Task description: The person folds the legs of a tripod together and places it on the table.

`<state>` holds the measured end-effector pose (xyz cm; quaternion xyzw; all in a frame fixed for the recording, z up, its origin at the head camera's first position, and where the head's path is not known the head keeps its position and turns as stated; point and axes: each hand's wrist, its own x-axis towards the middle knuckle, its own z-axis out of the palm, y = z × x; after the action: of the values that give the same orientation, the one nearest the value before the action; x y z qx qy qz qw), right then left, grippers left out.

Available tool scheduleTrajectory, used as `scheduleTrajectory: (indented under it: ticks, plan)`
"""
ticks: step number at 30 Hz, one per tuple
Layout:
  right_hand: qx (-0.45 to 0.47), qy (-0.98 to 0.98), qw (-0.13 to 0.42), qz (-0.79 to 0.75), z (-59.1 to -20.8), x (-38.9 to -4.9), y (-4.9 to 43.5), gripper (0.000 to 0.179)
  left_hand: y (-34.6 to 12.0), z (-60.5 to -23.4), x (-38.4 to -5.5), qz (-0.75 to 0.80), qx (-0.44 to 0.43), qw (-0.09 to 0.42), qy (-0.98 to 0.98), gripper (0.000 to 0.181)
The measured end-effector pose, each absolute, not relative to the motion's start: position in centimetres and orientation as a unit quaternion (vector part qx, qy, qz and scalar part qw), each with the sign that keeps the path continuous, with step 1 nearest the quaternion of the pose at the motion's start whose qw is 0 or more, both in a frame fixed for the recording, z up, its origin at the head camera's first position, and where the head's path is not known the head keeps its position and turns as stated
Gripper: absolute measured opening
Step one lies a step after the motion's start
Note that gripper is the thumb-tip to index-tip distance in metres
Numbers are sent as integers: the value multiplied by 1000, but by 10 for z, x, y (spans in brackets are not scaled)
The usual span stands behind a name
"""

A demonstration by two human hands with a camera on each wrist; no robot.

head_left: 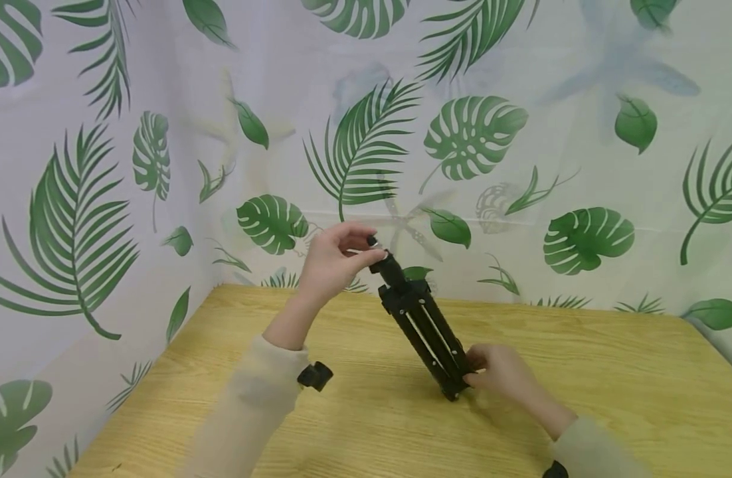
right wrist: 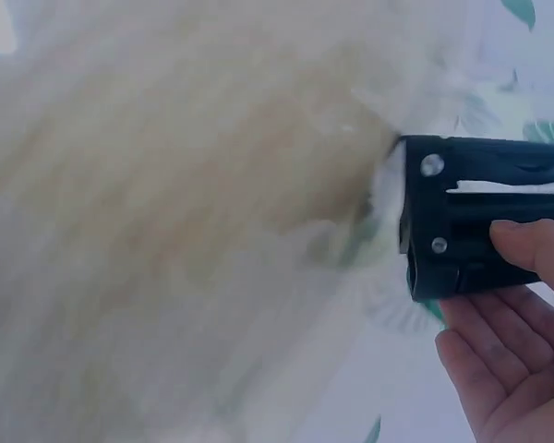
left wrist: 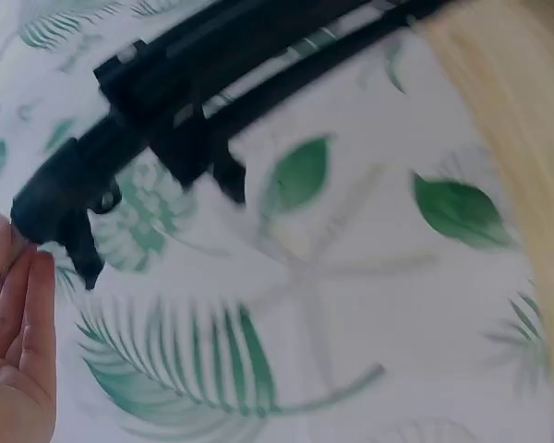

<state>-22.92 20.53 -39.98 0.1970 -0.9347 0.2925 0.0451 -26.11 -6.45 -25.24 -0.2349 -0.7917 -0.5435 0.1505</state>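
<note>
A folded black tripod [head_left: 428, 325] slants over the wooden table, its head end up and to the left, its foot end low on the right. My left hand [head_left: 333, 262] pinches the tripod's head [left wrist: 51, 198] between thumb and fingers. At the other end, my right hand [head_left: 503, 375] grips the folded legs, the thumb on one side and fingers beneath in the right wrist view. Silver rivets dot the leg ends [right wrist: 434, 203]. A small knob [left wrist: 85, 254] juts out below the head in the left wrist view.
The light wooden table [head_left: 354, 425] reaches back to a white cloth backdrop [head_left: 402, 133] printed with green leaves, which also runs along the left side. Dark wrist mounts [head_left: 315, 376] sit at both cream sleeves [head_left: 246, 405].
</note>
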Motion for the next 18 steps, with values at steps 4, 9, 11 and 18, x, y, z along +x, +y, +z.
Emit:
scheduleTrajectory:
  ticks: [4, 9, 11, 18]
  plan:
    - [184, -945, 54, 266, -393, -228, 226, 16, -94, -274, -267, -487, -210, 117, -840, 24]
    - [164, -959, 63, 224, -388, -225, 244, 21, -113, -309, -270, -398, -228, 71, -886, 17]
    - [157, -963, 66, 209, -387, -224, 248, 22, -117, -323, -271, -348, -245, 61, -903, 13]
    - [158, -968, 78, 176, -392, -224, 248, 24, -120, -369, -271, -199, -252, 30, -947, 13]
